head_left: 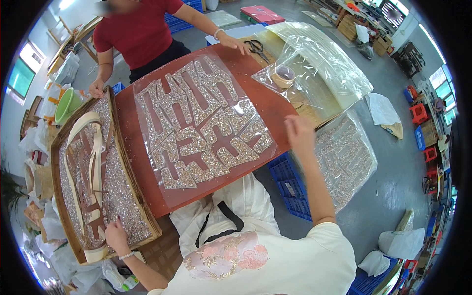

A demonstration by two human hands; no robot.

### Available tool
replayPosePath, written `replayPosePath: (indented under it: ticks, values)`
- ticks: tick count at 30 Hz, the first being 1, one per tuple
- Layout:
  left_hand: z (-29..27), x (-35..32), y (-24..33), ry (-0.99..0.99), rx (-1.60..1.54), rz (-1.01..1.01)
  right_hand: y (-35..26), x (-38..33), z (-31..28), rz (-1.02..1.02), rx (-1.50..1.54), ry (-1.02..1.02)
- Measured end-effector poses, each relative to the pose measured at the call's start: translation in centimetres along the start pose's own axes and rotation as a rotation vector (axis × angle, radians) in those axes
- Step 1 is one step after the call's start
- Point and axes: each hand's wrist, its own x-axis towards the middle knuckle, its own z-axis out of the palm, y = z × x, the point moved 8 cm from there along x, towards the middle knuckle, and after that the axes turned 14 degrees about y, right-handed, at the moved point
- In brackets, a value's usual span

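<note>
Head cam, L hand (pixel 117 237) first: down at the near R corner of a wood-rimmed tray (pixel 135 196), fingers bent, aimed away from the body; can't tell if closed on anything. Just ahead of that hand, rough, sparkly, pinkish-silver grit (pixel 123 189), spread thick across the tray bed. Fwd and L of it, a smooth cream band (pixel 86 122), bent into a long narrow loop, lying over the grit.

Over to R hand (pixel 301 132): up by the R edge of the matte red tabletop (pixel 255 81), fingertips bunched, loosely curled in; can't tell if gripping anything. To its L, btwn both hands, clear film sheet (pixel 216 184), flat & glossy, bearing crusty glitter panels (pixel 189 133) w/ U-shaped notches and long rounded slots.

Fwd of R hand, a round tape roll (pixel 283 76) w/ crinkly clear plastic; beyond, black-handled scissors (pixel 256 48); L of those, a co-worker's hand (pixel 235 43), fingers spread. R of R hand and lower, a second glittery batch (pixel 344 157) under shiny wrap; nearer the body, blue slatted plastic crate (pixel 290 189).
</note>
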Motion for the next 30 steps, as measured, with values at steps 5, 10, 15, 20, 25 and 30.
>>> replayPosePath:
  ticks: [5,10,15,20,25,30]
  values:
    - [-0.7,-0.1,-1.3,0.049,-0.004,-0.024,17.8,8.6,-7.3,0.159,-0.479,0.278]
    - [-2.6,-1.2,-5.4,0.268,-0.178,0.055,30.5,14.7,-6.1,0.441,-0.794,0.183]
    - [-1.7,-4.6,-7.8,0.095,-0.081,-0.1,40.9,16.7,-9.3,0.594,-0.938,0.161]
    - [-7.9,-6.2,-8.9,0.335,-0.032,-0.117,41.6,10.7,-7.7,0.802,-0.96,-0.133]
    - [-6.6,-7.6,-11.6,0.303,-0.056,-0.136,40.2,13.5,-7.5,0.67,-0.955,-0.17]
    - [-10.1,-6.0,-8.9,0.319,-0.115,-0.106,39.2,13.7,-8.5,0.722,-0.957,0.088]
